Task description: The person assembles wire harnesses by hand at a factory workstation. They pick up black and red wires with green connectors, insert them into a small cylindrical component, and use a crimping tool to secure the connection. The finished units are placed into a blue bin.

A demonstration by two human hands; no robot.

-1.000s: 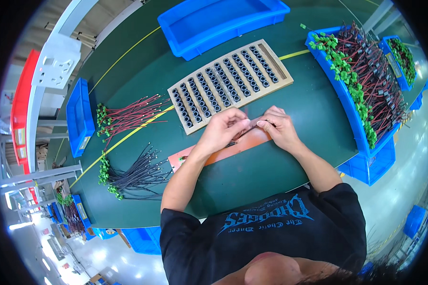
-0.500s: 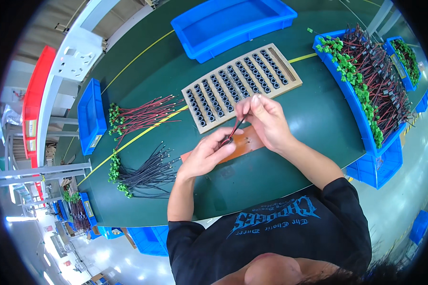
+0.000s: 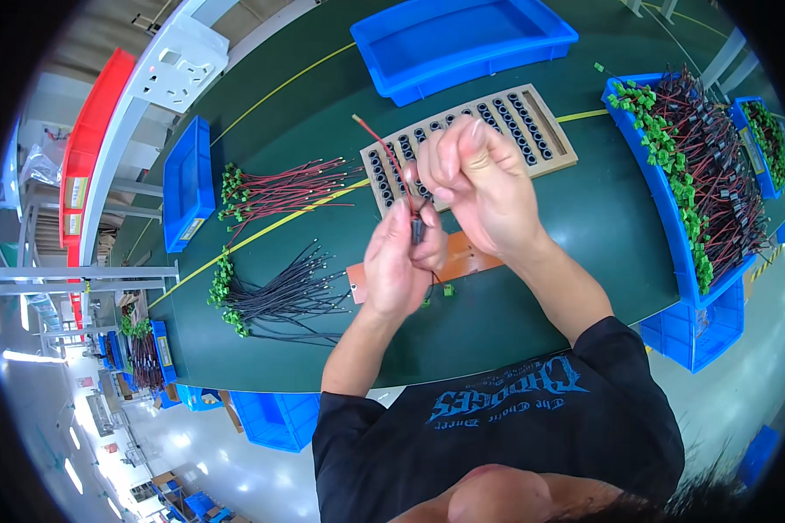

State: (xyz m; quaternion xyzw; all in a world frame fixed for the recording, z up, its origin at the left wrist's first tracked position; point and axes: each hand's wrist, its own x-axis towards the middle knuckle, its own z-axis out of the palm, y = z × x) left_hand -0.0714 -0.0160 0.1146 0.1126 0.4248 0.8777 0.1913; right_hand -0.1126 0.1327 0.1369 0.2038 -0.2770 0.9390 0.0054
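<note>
Core (image 3: 417, 230), small, black: pinched between thumb and fingers of left hand (image 3: 394, 268), above orange strip (image 3: 473, 256). Red wire (image 3: 380, 139) rising past it toward upper left; green connectors (image 3: 448, 289) below hand. Right hand (image 3: 488, 179) raised just beside, fingers curled; cannot tell how tightly closed or whether holding anything. Beyond, on tabletop (image 3: 615, 227): wooden tray (image 3: 553, 166).
</note>
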